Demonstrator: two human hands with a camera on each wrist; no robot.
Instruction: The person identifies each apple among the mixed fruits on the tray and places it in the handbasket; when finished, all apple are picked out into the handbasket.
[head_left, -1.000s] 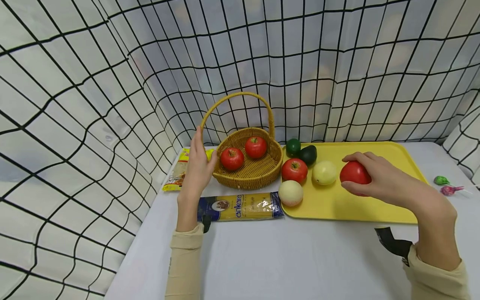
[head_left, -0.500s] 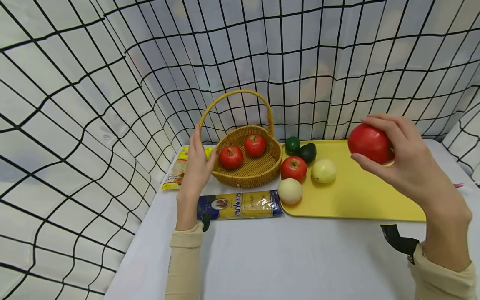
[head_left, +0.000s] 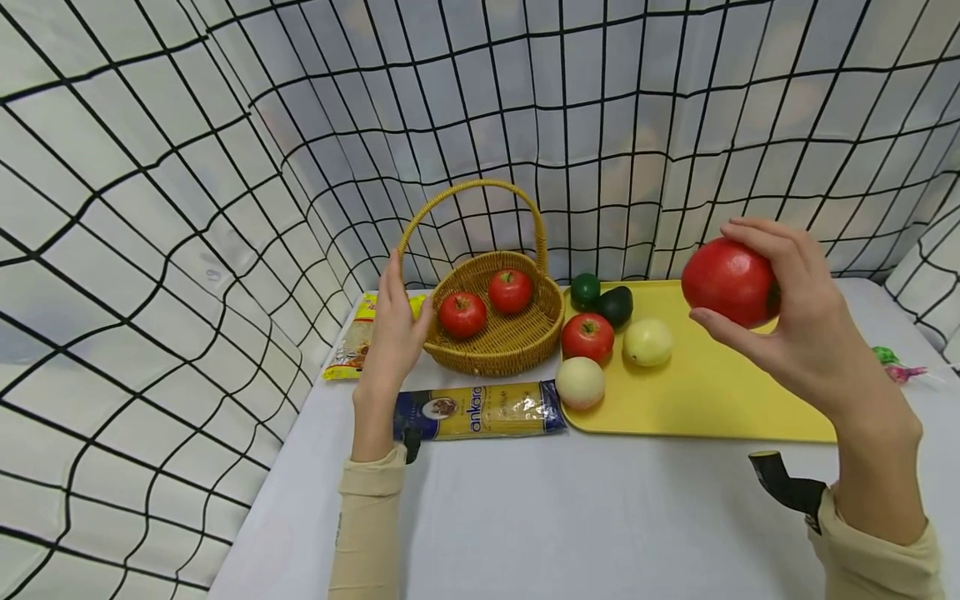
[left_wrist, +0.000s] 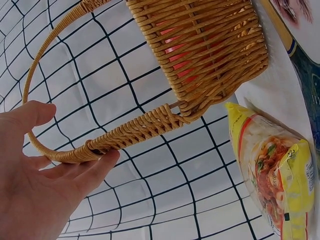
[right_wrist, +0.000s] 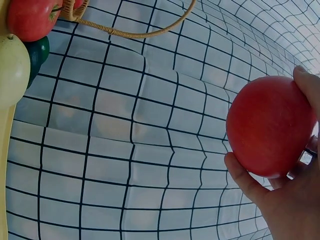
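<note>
My right hand (head_left: 798, 325) holds a red apple (head_left: 731, 283) between thumb and fingers, raised above the yellow tray (head_left: 720, 400). The right wrist view shows the apple (right_wrist: 270, 127) as smooth and round. My left hand (head_left: 393, 333) is at the left side of the wicker basket (head_left: 491, 362), its fingers straight against the arched handle (left_wrist: 130, 134) and its thumb apart from it. Two red apples (head_left: 462, 315) lie in the basket. At the tray's left end are another red apple (head_left: 588, 337), a pale yellow fruit (head_left: 648, 342), a cream round fruit (head_left: 580, 382) and two dark green fruits (head_left: 615, 306).
A pasta packet (head_left: 480, 412) lies in front of the basket. Left of it is a yellow-edged food bag (head_left: 354, 342). Small wrapped items (head_left: 900, 367), green and pink, lie right of the tray. Black netting (head_left: 600, 125) stands behind the white table (head_left: 585, 517) and along its left side.
My right hand has lifted the apple higher above the tray, and its hold has turned slightly. The left hand stays at the basket handle.
</note>
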